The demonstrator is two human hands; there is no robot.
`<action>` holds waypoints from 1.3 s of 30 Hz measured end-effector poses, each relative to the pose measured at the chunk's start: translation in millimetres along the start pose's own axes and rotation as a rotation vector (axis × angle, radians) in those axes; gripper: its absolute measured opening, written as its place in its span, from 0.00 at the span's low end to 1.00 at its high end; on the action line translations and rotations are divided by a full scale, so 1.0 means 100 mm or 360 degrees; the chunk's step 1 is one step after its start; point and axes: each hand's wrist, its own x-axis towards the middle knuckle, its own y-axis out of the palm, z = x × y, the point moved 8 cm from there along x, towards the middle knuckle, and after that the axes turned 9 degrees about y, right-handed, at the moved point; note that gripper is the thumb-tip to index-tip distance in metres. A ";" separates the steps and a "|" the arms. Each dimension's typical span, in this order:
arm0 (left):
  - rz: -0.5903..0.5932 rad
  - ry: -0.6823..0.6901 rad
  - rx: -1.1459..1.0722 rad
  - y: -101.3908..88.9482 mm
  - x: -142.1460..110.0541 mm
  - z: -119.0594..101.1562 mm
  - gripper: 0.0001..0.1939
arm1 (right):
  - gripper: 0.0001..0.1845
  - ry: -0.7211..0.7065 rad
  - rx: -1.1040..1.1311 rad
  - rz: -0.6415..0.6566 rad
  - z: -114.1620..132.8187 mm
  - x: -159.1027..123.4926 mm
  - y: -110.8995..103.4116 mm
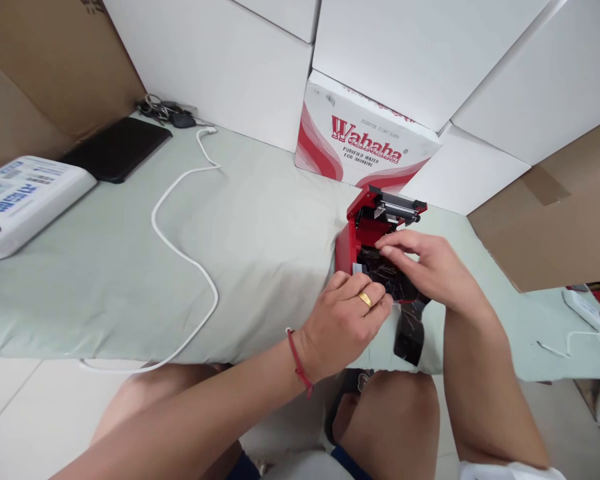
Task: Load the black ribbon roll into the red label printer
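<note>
A small red label printer (345, 250) stands on the cloth-covered surface with its lid (390, 205) raised; a roller shows on the lid's underside. Black shiny film (380, 267) lies inside, and a black strip (409, 337) hangs out over the front. My left hand (347, 317), wearing a gold ring and a red bracelet, is closed on the printer's front left edge, its fingertips partly hidden. My right hand (425, 263) reaches in from the right, thumb and forefinger pinched together just above the black film. What they pinch, if anything, is too small to make out.
A Wahaha water carton (365, 137) stands behind the printer, before large white boxes (405, 60). A white cable (180, 253) crosses the cloth. At left lie a black tablet-like slab (120, 150), keys (167, 112) and a white device (35, 200). A cardboard box (555, 213) stands right.
</note>
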 end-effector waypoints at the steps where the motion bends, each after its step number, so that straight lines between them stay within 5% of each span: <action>1: -0.0006 -0.0005 0.0013 0.00 0.01 0.00 0.06 | 0.12 0.0025 0.0102 -0.0169 0.00 -0.05 -0.13; 4: -0.0003 -0.0036 0.0013 0.02 0.02 0.00 0.06 | 0.12 0.0045 0.0278 -0.0784 -0.08 -0.17 -0.51; 6: 0.0008 -0.0041 -0.0021 0.04 0.02 -0.01 0.07 | 0.17 -0.0007 0.0189 -0.0975 -0.14 -0.13 -0.60; 10: -0.0118 0.0015 -0.0144 -0.03 0.03 -0.06 0.08 | 0.29 -0.0038 -0.0057 -0.0733 -0.27 0.20 -0.44; 13: -0.0255 0.0046 -0.0185 -0.12 0.02 -0.08 0.08 | 0.27 -0.0089 -0.0053 -0.0546 -0.26 0.28 -0.37; 18: -0.0258 0.0022 -0.0185 -0.14 0.00 -0.07 0.11 | 0.20 -0.0091 0.0010 -0.0509 -0.21 -0.05 -0.32; 23: -0.0233 0.0001 -0.0201 -0.16 0.04 0.06 0.09 | 0.22 -0.0167 0.0062 -0.0169 -0.37 -0.38 0.06; 30: -0.0088 -0.0767 -0.0690 0.07 0.02 0.79 0.17 | 0.24 -0.0207 0.0263 -0.0117 -0.52 -0.42 0.19; 36: 0.0087 -0.1180 -0.1211 0.29 -0.04 0.94 0.17 | 0.22 -0.0218 0.0417 -0.0259 -0.55 -0.42 0.23; 39: 0.0003 -0.1307 -0.1506 0.34 -0.09 0.94 0.24 | 0.21 -0.0160 0.0484 -0.0211 -0.56 -0.43 0.24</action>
